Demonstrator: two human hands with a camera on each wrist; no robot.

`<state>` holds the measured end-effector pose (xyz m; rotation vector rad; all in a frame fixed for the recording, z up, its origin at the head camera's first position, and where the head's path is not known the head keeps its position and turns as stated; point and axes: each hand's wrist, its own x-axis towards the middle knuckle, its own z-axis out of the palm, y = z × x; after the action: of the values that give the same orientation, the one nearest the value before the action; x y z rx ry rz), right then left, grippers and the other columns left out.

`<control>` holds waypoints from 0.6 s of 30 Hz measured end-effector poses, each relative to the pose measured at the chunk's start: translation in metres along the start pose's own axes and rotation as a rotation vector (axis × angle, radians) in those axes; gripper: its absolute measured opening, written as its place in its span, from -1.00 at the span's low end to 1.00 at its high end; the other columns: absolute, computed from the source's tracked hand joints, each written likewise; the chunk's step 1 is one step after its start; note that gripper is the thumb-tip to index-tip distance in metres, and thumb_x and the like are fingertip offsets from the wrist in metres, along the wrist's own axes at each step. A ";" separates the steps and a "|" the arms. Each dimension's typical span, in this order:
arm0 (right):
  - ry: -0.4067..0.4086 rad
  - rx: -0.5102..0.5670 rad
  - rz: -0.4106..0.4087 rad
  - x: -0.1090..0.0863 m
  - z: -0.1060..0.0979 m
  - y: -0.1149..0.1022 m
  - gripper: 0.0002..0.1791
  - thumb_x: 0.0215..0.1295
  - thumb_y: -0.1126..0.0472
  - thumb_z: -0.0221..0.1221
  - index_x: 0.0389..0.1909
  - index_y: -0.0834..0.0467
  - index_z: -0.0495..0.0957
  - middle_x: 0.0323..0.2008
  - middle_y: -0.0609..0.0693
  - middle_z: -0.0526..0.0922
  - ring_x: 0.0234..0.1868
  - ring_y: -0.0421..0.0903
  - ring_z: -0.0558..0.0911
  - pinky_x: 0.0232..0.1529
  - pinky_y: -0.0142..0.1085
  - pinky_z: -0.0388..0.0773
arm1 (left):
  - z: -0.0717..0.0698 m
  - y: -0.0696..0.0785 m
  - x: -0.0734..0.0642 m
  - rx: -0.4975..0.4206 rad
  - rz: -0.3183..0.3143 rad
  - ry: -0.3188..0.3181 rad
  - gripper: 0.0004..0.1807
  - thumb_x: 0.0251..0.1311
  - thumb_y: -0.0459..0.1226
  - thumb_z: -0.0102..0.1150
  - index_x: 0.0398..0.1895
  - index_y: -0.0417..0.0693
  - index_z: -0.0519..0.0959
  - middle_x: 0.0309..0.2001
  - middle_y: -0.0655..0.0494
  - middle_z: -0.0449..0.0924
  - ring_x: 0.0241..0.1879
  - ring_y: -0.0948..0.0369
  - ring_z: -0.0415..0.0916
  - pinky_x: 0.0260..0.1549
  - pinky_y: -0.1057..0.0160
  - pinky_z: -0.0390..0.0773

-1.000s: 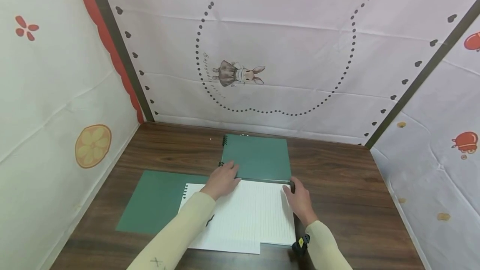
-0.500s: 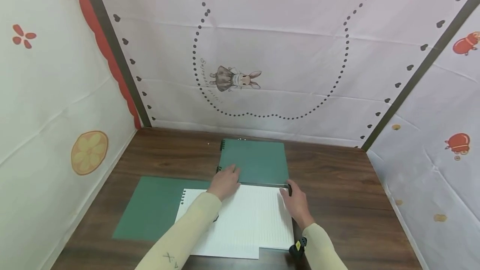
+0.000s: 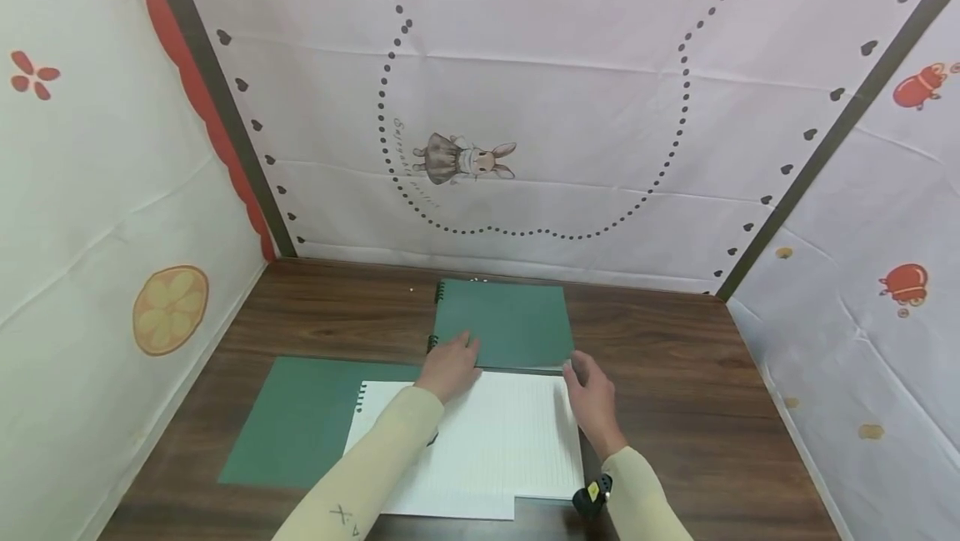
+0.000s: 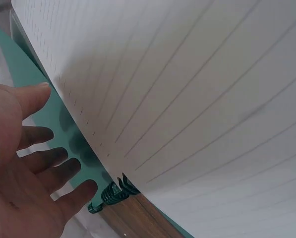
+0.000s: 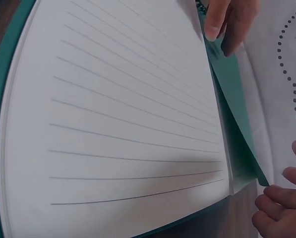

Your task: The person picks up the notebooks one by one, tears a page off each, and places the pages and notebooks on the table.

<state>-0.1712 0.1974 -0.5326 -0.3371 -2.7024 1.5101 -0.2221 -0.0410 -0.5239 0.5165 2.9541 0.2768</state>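
A closed green spiral notebook (image 3: 517,320) lies at the back of the table. Nearer stands an opened notebook with white lined pages (image 3: 495,449) and its green cover (image 3: 292,424) folded out leftward. My left hand (image 3: 447,370) reaches over the pages to the closed notebook's front edge near its binding, fingers extended; the left wrist view shows them spread over the green cover beside the black coils (image 4: 115,193). My right hand (image 3: 592,399) is at that notebook's front right corner. In the right wrist view its fingertips (image 5: 274,193) touch the slightly raised cover corner (image 5: 259,177), thumb apart from it.
A dark wood table (image 3: 675,383) carries both notebooks. Printed white cloth walls (image 3: 600,132) enclose it at the back and both sides. Small white bits (image 3: 478,280) lie behind the closed notebook. A black device (image 3: 592,495) is strapped at my right wrist.
The closed notebook's cover has lifted slightly at its front right corner, baring a pale strip of page. My right fingers have shifted a little at that corner. The left hand stays nearly still.
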 end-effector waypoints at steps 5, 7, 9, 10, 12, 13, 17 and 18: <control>0.026 0.035 -0.011 -0.001 -0.004 -0.006 -0.53 0.46 0.06 0.02 0.30 0.17 0.37 0.31 0.18 0.44 0.37 0.16 0.38 0.33 0.09 0.33 | 0.002 0.006 0.004 -0.003 0.005 -0.012 -0.40 0.29 -0.09 0.16 0.33 -0.16 0.38 0.39 -0.17 0.30 0.35 -0.06 0.33 0.26 -0.05 0.42; 0.031 0.043 -0.013 -0.002 -0.004 -0.008 -0.54 0.46 0.08 0.02 0.31 0.16 0.37 0.32 0.17 0.43 0.38 0.16 0.36 0.34 0.10 0.32 | 0.003 0.010 0.006 0.004 0.013 -0.021 -0.40 0.31 -0.07 0.15 0.34 -0.15 0.36 0.40 -0.16 0.29 0.36 -0.05 0.32 0.26 -0.03 0.43; 0.033 0.049 -0.007 -0.002 -0.005 -0.009 -0.53 0.46 0.11 0.02 0.33 0.14 0.35 0.34 0.14 0.41 0.40 0.15 0.33 0.36 0.10 0.29 | 0.004 0.014 0.009 0.014 0.025 -0.020 -0.40 0.31 -0.05 0.13 0.34 -0.14 0.37 0.39 -0.15 0.30 0.36 -0.05 0.33 0.24 -0.03 0.45; 0.033 0.049 -0.006 -0.002 -0.005 -0.010 -0.53 0.47 0.12 0.02 0.34 0.13 0.34 0.35 0.13 0.40 0.41 0.14 0.32 0.37 0.10 0.28 | 0.004 0.016 0.011 0.022 0.027 -0.024 -0.40 0.32 -0.04 0.11 0.35 -0.13 0.36 0.40 -0.13 0.29 0.36 -0.04 0.32 0.24 -0.02 0.46; 0.030 0.055 -0.009 -0.002 -0.005 -0.011 -0.52 0.47 0.14 0.01 0.36 0.11 0.32 0.38 0.12 0.37 0.43 0.14 0.30 0.38 0.11 0.26 | 0.005 0.020 0.014 0.036 0.033 -0.024 -0.40 0.34 -0.03 0.09 0.36 -0.11 0.35 0.41 -0.11 0.29 0.36 -0.02 0.32 0.21 -0.01 0.48; 0.033 0.060 -0.017 -0.003 -0.005 -0.012 -0.52 0.46 0.16 0.01 0.36 0.12 0.31 0.38 0.13 0.37 0.42 0.15 0.31 0.37 0.11 0.27 | 0.006 0.022 0.015 0.043 0.035 -0.022 -0.40 0.34 -0.02 0.09 0.36 -0.09 0.36 0.40 -0.10 0.30 0.36 -0.01 0.33 0.19 -0.01 0.50; 0.040 0.089 -0.046 -0.003 -0.005 -0.016 -0.52 0.46 0.19 0.03 0.36 0.11 0.32 0.36 0.13 0.39 0.39 0.13 0.37 0.33 0.05 0.36 | 0.006 0.030 0.019 0.044 0.048 -0.005 -0.40 0.33 0.00 0.09 0.35 -0.09 0.37 0.39 -0.09 0.32 0.34 -0.01 0.35 0.16 -0.03 0.52; 0.043 0.095 -0.053 -0.004 -0.005 -0.017 -0.52 0.45 0.20 0.03 0.36 0.11 0.33 0.36 0.12 0.40 0.38 0.12 0.39 0.32 0.03 0.38 | 0.006 0.032 0.019 0.043 0.052 -0.002 -0.40 0.33 0.00 0.09 0.35 -0.09 0.37 0.39 -0.09 0.32 0.34 -0.01 0.35 0.16 -0.03 0.52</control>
<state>-0.1698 0.1928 -0.5155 -0.2884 -2.5748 1.5905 -0.2288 -0.0041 -0.5255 0.5987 2.9537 0.2188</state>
